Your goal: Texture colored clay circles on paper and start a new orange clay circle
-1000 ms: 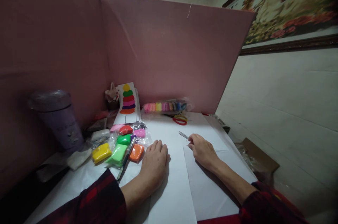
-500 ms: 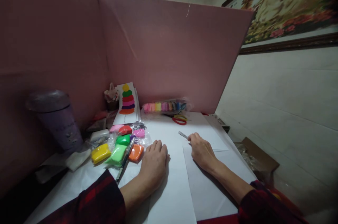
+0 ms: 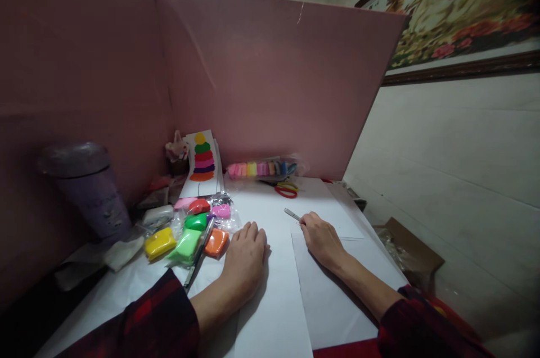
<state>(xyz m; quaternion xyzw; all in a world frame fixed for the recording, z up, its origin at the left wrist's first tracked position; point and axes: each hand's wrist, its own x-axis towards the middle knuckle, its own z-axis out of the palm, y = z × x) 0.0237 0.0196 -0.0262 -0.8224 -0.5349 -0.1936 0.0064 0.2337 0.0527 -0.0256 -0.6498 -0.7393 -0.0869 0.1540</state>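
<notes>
My left hand (image 3: 246, 259) lies flat, palm down, fingers stretched out on the white table (image 3: 270, 318), just right of the bagged clay pieces: orange (image 3: 216, 241), light green (image 3: 185, 246), yellow (image 3: 159, 242) and others. My right hand (image 3: 323, 240) rests on a white paper sheet (image 3: 337, 296), fingers closed round a thin metal tool (image 3: 292, 214) whose tip points up and left. A long slim tool (image 3: 198, 259) lies across the clay bags beside my left hand.
A purple lidded cup (image 3: 90, 189) stands at the left. A card with stacked coloured shapes (image 3: 202, 162) leans on the pink partition (image 3: 270, 82). A strip of clay sticks (image 3: 261, 168) and red scissors (image 3: 287, 191) lie at the back. A cardboard box (image 3: 411, 254) sits right of the table.
Nearly nothing differs. Only the view has shifted slightly; both hands stay in place, the right hand a touch farther forward with the tool.
</notes>
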